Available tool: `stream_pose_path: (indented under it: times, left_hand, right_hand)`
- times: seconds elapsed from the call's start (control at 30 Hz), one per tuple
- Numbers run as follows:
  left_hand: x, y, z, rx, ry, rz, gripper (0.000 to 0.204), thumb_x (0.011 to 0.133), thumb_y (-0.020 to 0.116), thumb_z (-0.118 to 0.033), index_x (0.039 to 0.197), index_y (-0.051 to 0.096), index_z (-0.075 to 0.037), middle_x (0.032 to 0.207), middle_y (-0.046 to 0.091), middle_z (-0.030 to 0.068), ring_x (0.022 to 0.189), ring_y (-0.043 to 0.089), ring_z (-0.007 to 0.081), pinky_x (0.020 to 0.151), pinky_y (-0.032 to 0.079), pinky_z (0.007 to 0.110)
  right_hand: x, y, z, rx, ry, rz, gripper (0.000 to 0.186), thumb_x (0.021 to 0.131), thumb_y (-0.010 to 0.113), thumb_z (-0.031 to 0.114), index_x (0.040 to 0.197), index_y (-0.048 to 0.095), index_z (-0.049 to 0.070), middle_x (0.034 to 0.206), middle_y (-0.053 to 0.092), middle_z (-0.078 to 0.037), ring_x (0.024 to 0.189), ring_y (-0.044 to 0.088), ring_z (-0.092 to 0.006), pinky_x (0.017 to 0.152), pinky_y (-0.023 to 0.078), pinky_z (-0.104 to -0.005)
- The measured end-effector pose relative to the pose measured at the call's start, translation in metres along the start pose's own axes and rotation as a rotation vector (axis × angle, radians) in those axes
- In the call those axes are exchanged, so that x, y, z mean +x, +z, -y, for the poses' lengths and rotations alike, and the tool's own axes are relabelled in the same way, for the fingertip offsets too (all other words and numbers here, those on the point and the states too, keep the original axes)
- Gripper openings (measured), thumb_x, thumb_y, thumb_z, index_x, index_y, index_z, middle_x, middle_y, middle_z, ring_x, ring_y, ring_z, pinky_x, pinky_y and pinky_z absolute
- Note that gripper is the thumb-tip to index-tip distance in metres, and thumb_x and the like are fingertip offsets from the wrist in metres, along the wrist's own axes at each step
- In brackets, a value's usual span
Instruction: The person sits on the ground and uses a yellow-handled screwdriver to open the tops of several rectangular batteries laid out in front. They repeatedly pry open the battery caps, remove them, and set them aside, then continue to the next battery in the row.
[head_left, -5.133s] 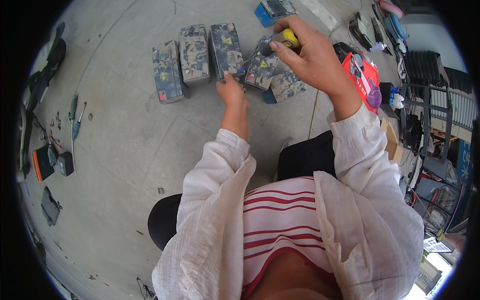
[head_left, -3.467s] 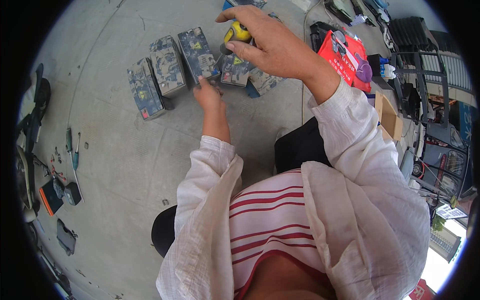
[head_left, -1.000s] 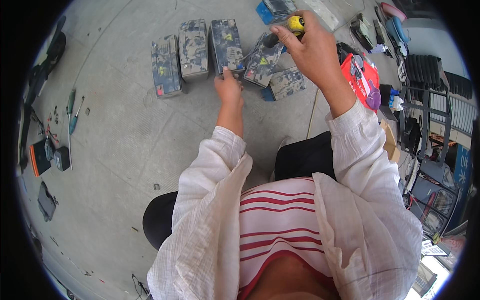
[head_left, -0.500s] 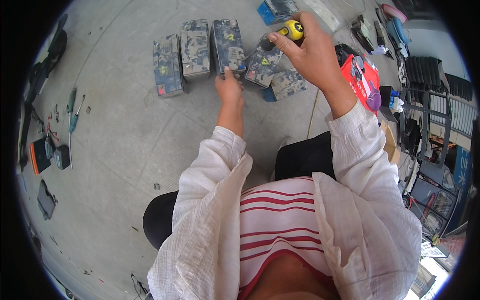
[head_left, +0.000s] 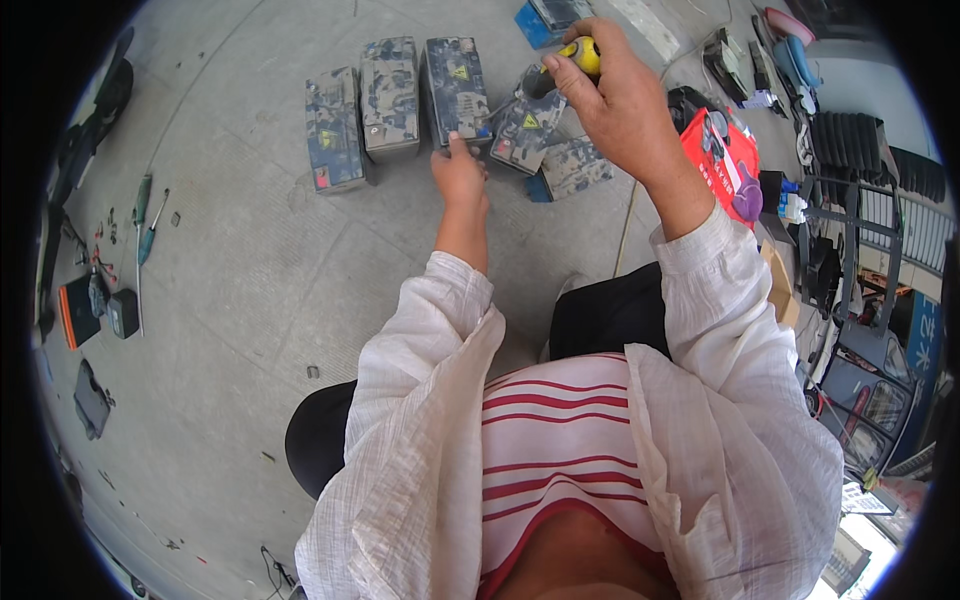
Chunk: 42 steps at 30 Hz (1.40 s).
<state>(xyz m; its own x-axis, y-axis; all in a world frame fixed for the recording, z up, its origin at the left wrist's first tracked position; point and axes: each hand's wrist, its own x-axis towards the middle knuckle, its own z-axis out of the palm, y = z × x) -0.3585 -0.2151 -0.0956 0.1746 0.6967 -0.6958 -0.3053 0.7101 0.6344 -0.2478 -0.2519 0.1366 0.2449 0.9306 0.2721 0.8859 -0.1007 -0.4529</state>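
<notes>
My right hand [head_left: 625,115] grips a screwdriver by its yellow and black handle [head_left: 582,60]. The shaft slants down-left toward the blue-marked near corner of a camouflage-patterned battery [head_left: 455,85]; whether the tip touches is too small to tell. At that battery's near end is my left hand [head_left: 460,178], thumb on the top edge and other fingers curled, partly hidden, against the front. Two more camouflage batteries [head_left: 390,95] [head_left: 335,135] stand to the left. A tilted one [head_left: 527,135] lies just right, under the screwdriver handle, beside another [head_left: 572,170].
A blue box-shaped thing [head_left: 545,22] sits at the far edge. To the right lie a red bag [head_left: 722,165] and a black metal frame [head_left: 850,235]. On the floor at left are long screwdrivers [head_left: 150,235], a small dark box [head_left: 123,313] and an orange-edged box [head_left: 78,312].
My right hand has turned and shifted slightly left with the screwdriver, covering more of its yellow handle. My left hand stays at the same battery.
</notes>
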Motion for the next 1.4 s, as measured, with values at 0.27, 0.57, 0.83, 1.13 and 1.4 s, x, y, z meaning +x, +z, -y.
stream_pose_path:
  times: [0.27,0.57,0.83,1.13,1.4]
  left_hand:
    - [-0.001,0.002,0.001,0.010,0.005,-0.021,0.032,0.105,0.054,-0.037,0.100,0.049,-0.006,0.081,0.059,0.0045,0.059,0.052,0.0136,0.048,0.043,0.030]
    - [0.000,0.002,-0.002,-0.047,-0.008,-0.008,0.033,0.105,0.054,-0.033,0.104,0.046,-0.001,0.078,0.058,0.0073,0.052,0.049,0.0125,0.043,0.038,0.029]
    - [0.000,0.000,-0.003,-0.059,-0.022,0.008,0.033,0.105,0.054,-0.033,0.103,0.047,-0.001,0.078,0.058,0.0075,0.052,0.048,0.0125,0.043,0.038,0.029]
    - [0.001,-0.004,-0.002,-0.022,-0.040,0.049,0.030,0.105,0.055,-0.036,0.103,0.049,-0.007,0.084,0.058,0.0041,0.064,0.051,0.0143,0.053,0.044,0.032]
    - [0.006,-0.006,-0.001,-0.018,-0.046,0.049,0.030,0.104,0.056,-0.037,0.104,0.049,-0.007,0.084,0.059,0.0042,0.063,0.051,0.0141,0.052,0.044,0.032]
  right_hand:
    - [0.003,-0.013,-0.001,0.223,-0.153,0.146,0.031,0.098,0.065,0.022,0.124,0.055,0.006,0.101,0.062,-0.007,0.085,0.060,-0.0177,0.076,0.050,-0.0291]
    - [0.007,-0.013,0.015,-0.264,0.177,0.078,0.035,0.096,0.068,0.030,0.121,0.059,0.007,0.098,0.069,-0.019,0.083,0.068,-0.0360,0.072,0.054,-0.0412]
    - [0.004,-0.013,-0.001,-0.089,-0.011,-0.015,0.033,0.092,0.071,0.030,0.112,0.061,0.005,0.090,0.069,-0.018,0.078,0.069,-0.0357,0.070,0.054,-0.0396]
    - [0.010,-0.012,-0.005,-0.042,-0.324,-0.058,0.034,0.088,0.073,0.034,0.103,0.059,0.007,0.079,0.067,-0.015,0.076,0.066,-0.0378,0.067,0.052,-0.0428]
    - [0.008,-0.021,0.011,-0.086,0.173,0.185,0.035,0.084,0.072,0.016,0.114,0.058,0.006,0.103,0.065,-0.017,0.090,0.063,-0.0344,0.082,0.051,-0.0388]
